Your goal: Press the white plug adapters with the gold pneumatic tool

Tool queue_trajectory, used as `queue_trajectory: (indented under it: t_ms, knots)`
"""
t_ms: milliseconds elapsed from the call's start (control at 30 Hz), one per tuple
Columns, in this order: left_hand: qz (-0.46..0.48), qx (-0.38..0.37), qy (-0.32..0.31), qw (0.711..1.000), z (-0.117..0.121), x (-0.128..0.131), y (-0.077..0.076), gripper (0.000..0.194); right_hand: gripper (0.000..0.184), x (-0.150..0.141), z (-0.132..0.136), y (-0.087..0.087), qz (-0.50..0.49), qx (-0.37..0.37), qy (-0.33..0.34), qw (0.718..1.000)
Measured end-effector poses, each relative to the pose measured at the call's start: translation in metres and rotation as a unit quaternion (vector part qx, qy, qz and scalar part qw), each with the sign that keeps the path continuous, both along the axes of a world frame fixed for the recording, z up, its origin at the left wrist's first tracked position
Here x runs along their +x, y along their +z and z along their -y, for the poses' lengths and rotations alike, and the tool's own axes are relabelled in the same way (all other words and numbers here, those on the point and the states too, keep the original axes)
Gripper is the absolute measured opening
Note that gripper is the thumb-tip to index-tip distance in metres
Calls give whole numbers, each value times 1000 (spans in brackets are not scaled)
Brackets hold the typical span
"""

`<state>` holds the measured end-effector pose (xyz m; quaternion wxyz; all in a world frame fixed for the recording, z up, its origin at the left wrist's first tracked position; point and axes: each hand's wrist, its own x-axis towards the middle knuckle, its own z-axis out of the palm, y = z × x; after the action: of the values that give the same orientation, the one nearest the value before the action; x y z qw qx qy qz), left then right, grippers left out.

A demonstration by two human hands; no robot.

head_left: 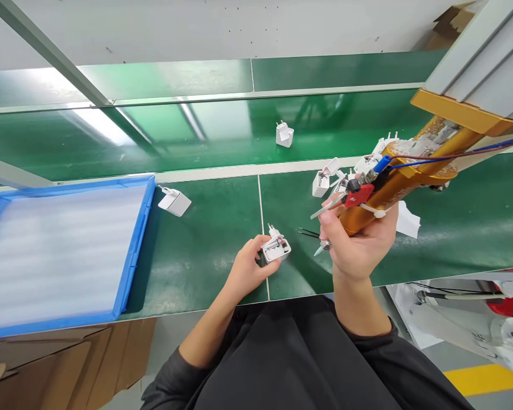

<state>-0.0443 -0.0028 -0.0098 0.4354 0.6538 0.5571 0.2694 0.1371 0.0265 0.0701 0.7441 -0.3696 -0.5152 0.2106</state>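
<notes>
In the head view my left hand [252,265] pinches a white plug charger housing [276,249] at the bench's front, its open side up and wires and parts inside. Its two-pin plug end points away from me. My right hand [361,242] is wrapped around a gold glue dispensing gun [382,196] with a red valve and a metal lever. The gun's pale tapered nozzle tip [318,250] points down-left, apart from the housing. Two thin dark prongs [308,232] show beside the nozzle; what they belong to is hidden.
A blue-rimmed tray [139,239] with a white sheet stands left. Beside it lies a white charger [175,201]. Another charger [284,135] sits behind the rail. More open housings [321,183] cluster behind the gun. Blue and brown wires [461,154] trail right. Cardboard [111,364] lies below.
</notes>
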Motion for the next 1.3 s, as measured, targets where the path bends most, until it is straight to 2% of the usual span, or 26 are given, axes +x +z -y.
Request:
queue_trajectory:
  t_ms: [67, 167, 333, 433, 500, 567, 633, 733, 833, 967, 1133, 1300]
  knots:
    - [-43, 24, 3, 999, -3, -6, -3, 34, 38, 1, 0, -1, 10, -6, -10, 1000]
    - [-63, 0, -14, 998, -8, -14, -1, 44, 37, 2, 0, -1, 5, -1, -13, 1000]
    - [-7, -58, -56, 997, -16, -9, 10, 44, 38, 5, 1, -3, 5, -18, -20, 1000]
    - [15, -54, -23, 998, -20, 3, 7, 38, 38, 7, 2, -4, 4, -20, -16, 1000]
    - [20, -23, 6, 1000, -22, 9, -1, 33, 38, 8, 2, -5, -3, -14, -12, 1000]
    - [15, 37, 7, 999, -22, 13, -8, 31, 38, 8, 2, -5, -9, -9, -11, 1000]
    - [-20, 130, -21, 991, -21, 12, -11, 34, 38, 9, 2, -6, -8, -8, -13, 1000]
    - [-102, 251, -80, 959, -17, 4, -7, 49, 39, 10, 2, -7, -9, -6, -14, 1000]
    - [-164, 292, -121, 934, -10, -3, 0, 57, 40, 10, 2, -8, -19, -8, -15, 1000]
    - [-180, 325, -117, 921, -5, -4, 0, 44, 43, 10, 3, -8, -25, -16, -17, 999]
    - [-164, 296, -48, 940, -4, 1, -12, 23, 40, 11, 6, -7, -13, -43, -10, 999]
    - [-230, 248, -30, 941, 0, 1, -18, 29, 37, 12, 7, -6, 7, -61, -35, 998]
